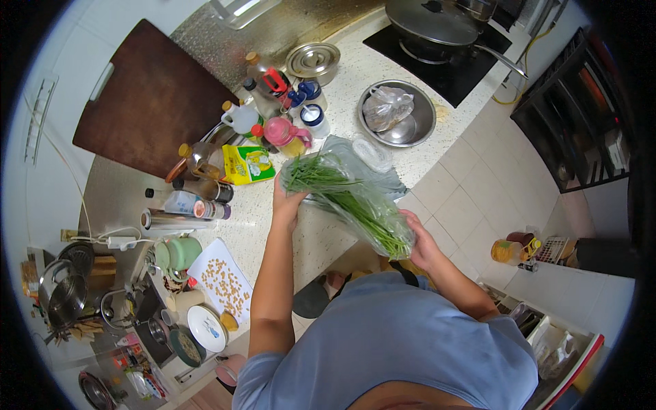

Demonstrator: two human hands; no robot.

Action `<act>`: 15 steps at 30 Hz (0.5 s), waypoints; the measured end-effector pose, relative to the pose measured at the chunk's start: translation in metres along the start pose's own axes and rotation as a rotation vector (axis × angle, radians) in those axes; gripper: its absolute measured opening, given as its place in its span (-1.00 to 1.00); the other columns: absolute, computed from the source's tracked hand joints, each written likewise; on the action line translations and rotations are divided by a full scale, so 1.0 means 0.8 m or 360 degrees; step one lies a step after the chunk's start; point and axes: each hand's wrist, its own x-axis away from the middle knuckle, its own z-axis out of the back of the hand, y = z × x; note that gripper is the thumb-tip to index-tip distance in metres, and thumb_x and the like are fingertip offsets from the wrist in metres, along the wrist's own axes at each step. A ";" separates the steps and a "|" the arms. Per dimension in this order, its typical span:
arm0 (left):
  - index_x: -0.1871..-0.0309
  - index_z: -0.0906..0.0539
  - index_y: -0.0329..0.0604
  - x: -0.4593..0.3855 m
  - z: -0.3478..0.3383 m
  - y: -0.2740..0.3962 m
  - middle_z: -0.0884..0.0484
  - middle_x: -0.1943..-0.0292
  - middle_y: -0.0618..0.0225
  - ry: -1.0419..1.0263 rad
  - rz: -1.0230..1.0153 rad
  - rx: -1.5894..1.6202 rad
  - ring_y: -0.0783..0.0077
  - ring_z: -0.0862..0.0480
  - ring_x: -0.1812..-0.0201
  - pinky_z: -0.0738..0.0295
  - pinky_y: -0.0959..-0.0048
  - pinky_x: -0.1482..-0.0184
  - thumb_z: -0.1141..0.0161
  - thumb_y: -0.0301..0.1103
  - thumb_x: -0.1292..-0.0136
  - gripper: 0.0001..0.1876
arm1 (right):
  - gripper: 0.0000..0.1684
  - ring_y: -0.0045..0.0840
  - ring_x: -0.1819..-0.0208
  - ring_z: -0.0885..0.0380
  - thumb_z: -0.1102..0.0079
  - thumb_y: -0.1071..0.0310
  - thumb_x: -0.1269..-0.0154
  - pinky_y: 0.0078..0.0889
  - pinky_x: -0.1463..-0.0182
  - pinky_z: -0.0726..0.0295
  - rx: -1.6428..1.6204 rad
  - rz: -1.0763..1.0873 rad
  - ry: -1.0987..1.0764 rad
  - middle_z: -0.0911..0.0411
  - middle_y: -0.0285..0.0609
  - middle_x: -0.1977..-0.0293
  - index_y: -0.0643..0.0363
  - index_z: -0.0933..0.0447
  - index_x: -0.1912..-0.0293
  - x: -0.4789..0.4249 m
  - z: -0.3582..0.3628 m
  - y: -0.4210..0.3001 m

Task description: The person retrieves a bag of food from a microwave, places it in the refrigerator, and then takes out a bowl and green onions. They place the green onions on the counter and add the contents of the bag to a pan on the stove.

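A clear plastic bag of long green chives or similar stalks (359, 210) is held up between my hands, over the counter's front edge. My left hand (288, 205) grips its leafy end at the left. At the other end, by the cut stalks, my right hand (419, 241) holds the bag from the right. Beneath and behind the bag lies a grey-green cloth or plastic sheet (392, 179), with a white coiled mesh-like item (372, 155) on it. A steel bowl (433, 120) beyond holds a tied plastic bag (388, 108) and a round metal piece.
Bottles, seasoning jars (315, 121) and a yellow-green packet (248, 164) crowd the counter's back. A lidded wok (433, 23) sits on the black cooktop (456, 84). White paper (218, 266) with scattered nuts or beans lies at left, near a white plate (207, 329) and the sink. A dark board (154, 102) leans on the wall.
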 end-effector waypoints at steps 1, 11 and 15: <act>-0.21 -0.23 -0.17 0.000 0.003 0.000 -0.45 -0.05 0.26 0.0013 -0.0003 -0.0013 0.34 -0.45 -0.06 -0.33 0.41 -0.12 -0.19 -0.73 0.07 -0.30 | -0.54 -0.40 -0.15 -0.27 0.07 0.14 -0.32 -0.20 -0.19 -0.32 -0.0016 -0.0045 -0.0021 -0.27 -0.19 -0.08 0.03 -0.16 -0.16 -0.002 0.000 0.003; -0.30 -0.11 -0.18 -0.038 0.090 0.003 -0.32 -0.17 0.20 0.0240 -0.0058 -0.0299 0.30 -0.36 -0.16 -0.23 0.37 -0.19 -0.27 -0.60 0.03 -0.21 | -0.32 -0.42 -0.17 -0.22 -0.06 0.17 -0.27 -0.18 -0.09 -0.38 0.0313 -0.0396 -0.0233 -0.19 -0.14 -0.14 -0.05 0.04 -0.27 -0.082 -0.033 0.053; -0.39 0.12 -0.14 -0.038 0.087 -0.012 -0.04 -0.34 0.17 0.0366 -0.0068 -0.0392 0.26 -0.16 -0.30 -0.07 0.38 -0.29 -0.28 -0.52 -0.03 -0.06 | -0.14 -0.34 -0.23 -0.10 -0.14 0.10 -0.20 -0.06 -0.11 -0.30 0.0619 -0.0570 -0.0239 -0.11 -0.13 -0.20 -0.12 0.16 -0.33 -0.088 -0.043 0.041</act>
